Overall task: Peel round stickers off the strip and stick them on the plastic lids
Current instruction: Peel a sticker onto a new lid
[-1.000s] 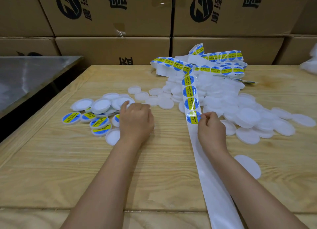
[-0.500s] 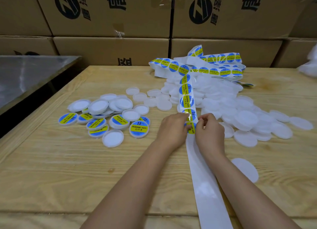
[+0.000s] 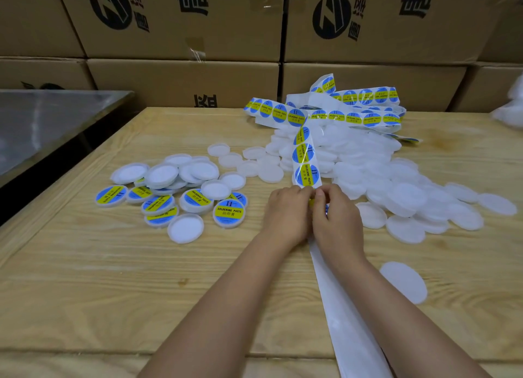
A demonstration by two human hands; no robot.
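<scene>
View: head camera, looking forward and down.
Left hand (image 3: pixel 285 210): fingers curled, tips pinching the strip (image 3: pixel 307 157) at its left edge, where the printed part ends.
Right hand (image 3: pixel 336 222): fingers curled, thumb and fingertips pinching the same spot from the right, touching the left hand.
Sticker at the pinch (image 3: pixel 312 201): mostly hidden between the fingers; only slivers of yellow and blue show. Whether it is lifted cannot be told.
Strip: runs from the hands away over the plain lids (image 3: pixel 368 165) to a loose tangle at the far side of the table (image 3: pixel 85 278); round blue-and-yellow stickers along it.
Bare backing (image 3: pixel 345 321): white, runs from under the hands to the near table edge.
Labelled lids (image 3: pixel 229 212): cluster left of the hands, mixed with unlabelled ones.
Plain lids: large heap right of and beyond the hands.
Single lid (image 3: pixel 403 281): alone, beside the right forearm.
Cardboard boxes (image 3: pixel 184 77): stacked behind the table.
Metal surface (image 3: pixel 42 123): far left.
</scene>
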